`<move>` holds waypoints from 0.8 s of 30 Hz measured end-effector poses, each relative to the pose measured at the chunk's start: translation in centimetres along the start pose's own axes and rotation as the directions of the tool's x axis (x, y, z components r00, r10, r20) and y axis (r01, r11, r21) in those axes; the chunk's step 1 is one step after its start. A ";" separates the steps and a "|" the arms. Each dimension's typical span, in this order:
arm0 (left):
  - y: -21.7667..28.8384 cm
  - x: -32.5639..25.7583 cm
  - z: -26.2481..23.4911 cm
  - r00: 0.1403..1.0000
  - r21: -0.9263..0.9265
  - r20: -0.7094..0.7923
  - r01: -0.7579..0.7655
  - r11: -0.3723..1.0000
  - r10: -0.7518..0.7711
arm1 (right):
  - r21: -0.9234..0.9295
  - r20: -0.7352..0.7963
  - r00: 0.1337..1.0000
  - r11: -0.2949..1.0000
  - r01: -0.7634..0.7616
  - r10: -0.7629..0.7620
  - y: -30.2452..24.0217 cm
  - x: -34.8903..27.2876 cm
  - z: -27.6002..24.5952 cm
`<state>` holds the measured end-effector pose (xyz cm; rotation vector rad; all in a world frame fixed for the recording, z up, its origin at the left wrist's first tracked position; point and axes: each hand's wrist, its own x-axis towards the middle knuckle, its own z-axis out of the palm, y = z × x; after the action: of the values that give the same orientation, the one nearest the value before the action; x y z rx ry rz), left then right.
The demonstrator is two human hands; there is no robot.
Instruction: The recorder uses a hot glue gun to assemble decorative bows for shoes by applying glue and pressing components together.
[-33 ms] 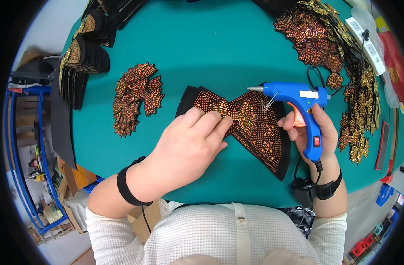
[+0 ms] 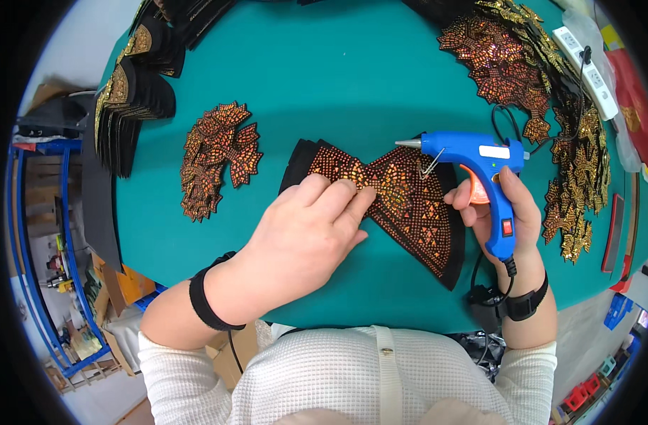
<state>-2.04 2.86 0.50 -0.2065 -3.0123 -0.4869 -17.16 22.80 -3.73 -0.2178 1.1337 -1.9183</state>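
Note:
A black bow-shaped fabric piece (image 2: pixel 416 205), covered in orange and gold studs, lies on the green table in front of me. My left hand (image 2: pixel 313 223) is closed on its left half, the bent fingertips pressed together near the narrow middle. What lies under those fingertips is hidden. My right hand (image 2: pixel 519 212) grips a blue hot glue gun (image 2: pixel 499 188) by the handle, its fingers beside the orange trigger. The metal nozzle (image 2: pixel 409 143) points left, above the bow's upper edge. Dark wristbands circle both wrists.
Orange studded appliques (image 2: pixel 218 159) lie to the left. More orange appliques (image 2: pixel 490 64) and gold ones (image 2: pixel 582 191) heap up on the right. Stacked black fabric pieces (image 2: pixel 133 106) line the far left edge. A white power strip (image 2: pixel 586 74) sits at the back right; the gun's cord (image 2: pixel 512 269) hangs down.

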 end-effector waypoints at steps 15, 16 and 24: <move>-0.8 0.9 0.7 0.996 0.060 0.087 -0.033 0.998 0.027 | -0.044 0.045 0.999 0.999 -0.018 0.020 0.0 0.0 -0.7; -1.0 0.9 0.9 0.994 0.091 0.094 -0.055 0.994 0.046 | -0.041 0.046 0.999 0.999 -0.013 0.015 0.0 0.0 -0.7; -1.4 1.1 0.6 0.995 0.071 0.082 -0.068 0.995 0.062 | -0.085 0.018 0.999 0.996 -0.025 0.027 -0.2 0.1 -0.5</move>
<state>-3.37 1.82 -0.39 -0.3251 -3.0827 -0.3690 -17.59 23.13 -3.92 -0.2657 1.2009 -1.8434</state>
